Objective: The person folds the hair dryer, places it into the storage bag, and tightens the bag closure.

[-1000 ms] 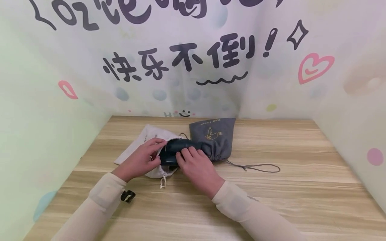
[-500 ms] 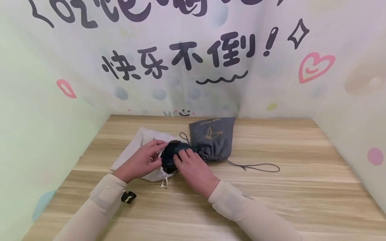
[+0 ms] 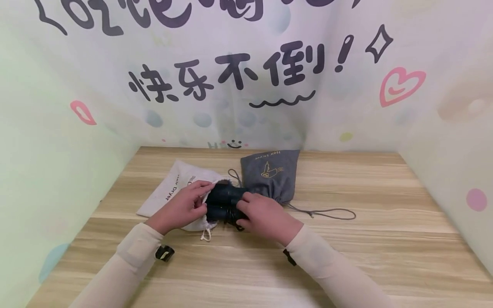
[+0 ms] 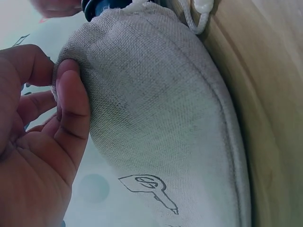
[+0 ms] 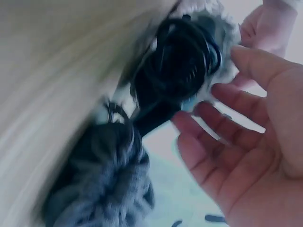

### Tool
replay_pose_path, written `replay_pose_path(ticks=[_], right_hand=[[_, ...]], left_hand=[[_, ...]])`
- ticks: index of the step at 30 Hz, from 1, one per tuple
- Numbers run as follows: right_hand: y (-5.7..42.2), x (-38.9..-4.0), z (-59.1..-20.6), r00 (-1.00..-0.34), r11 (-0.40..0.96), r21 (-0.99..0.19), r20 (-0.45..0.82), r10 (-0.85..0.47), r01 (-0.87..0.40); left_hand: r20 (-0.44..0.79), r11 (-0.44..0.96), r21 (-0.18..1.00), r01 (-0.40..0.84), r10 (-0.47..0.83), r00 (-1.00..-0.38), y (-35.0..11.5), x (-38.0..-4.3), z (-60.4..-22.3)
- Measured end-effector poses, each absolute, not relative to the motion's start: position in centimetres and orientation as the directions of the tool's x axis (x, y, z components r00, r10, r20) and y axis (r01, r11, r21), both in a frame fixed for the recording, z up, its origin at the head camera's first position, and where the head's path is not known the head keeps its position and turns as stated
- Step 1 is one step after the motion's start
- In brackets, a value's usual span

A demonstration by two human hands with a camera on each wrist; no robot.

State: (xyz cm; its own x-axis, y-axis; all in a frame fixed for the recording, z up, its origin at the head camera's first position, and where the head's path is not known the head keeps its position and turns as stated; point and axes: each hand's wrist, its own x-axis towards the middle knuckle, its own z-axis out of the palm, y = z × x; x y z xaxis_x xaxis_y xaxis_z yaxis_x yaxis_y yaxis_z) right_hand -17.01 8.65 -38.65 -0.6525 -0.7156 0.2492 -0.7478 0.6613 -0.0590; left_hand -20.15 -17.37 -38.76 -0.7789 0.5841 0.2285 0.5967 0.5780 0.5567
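Observation:
A dark blue folded hair dryer (image 3: 223, 195) lies partly inside a pale drawstring bag (image 3: 163, 192) with "Hair Dryer" printed on it. Its narrow end and a bundled black cord (image 5: 184, 56) stick out of the mouth to the right; the rest is hidden by cloth. My left hand (image 3: 182, 207) pinches the bag's rim between thumb and fingers, as the left wrist view also shows at the cloth edge (image 4: 71, 75). At the dryer's exposed end is my right hand (image 3: 269, 216), its fingers loosely bent and spread, gripping nothing in the right wrist view.
A dark grey drawstring bag (image 3: 285, 171) with a gold dryer print lies just behind and right of the dryer, its mouth gathered. Its cord loop (image 3: 331, 213) trails right over the wooden table (image 3: 366, 256). A printed cloth wall (image 3: 346, 102) rises behind.
The pale bag has shifted a little left, its print showing more. My right hand has slid off the dryer's top toward the right, baring the black cord. My left hand keeps its pinch.

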Motion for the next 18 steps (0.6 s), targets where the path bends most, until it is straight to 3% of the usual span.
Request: replay_pose_path(ticks=[3,8,18], right_hand=[[9.2,-17.1,-38.8,-0.691,0.687,-0.082,0.15,-0.708,-0.722],[8.9,-17.0,-39.5,-0.668,0.663,-0.087,0.043,-0.743,-0.743],[7.8,-16.6,-39.7,-0.703,0.7,-0.071,0.076,-0.707,-0.711]], left_hand=[[0.224,0.579,0.563,0.59,0.58,-0.783,-17.4,-20.1,-38.8],[0.216,0.57,0.578,0.584,0.583,-0.783,-17.2,-20.1,-38.9],[0.182,0.586,0.583,0.563,0.581,-0.793,-16.8,-20.0,-38.8]])
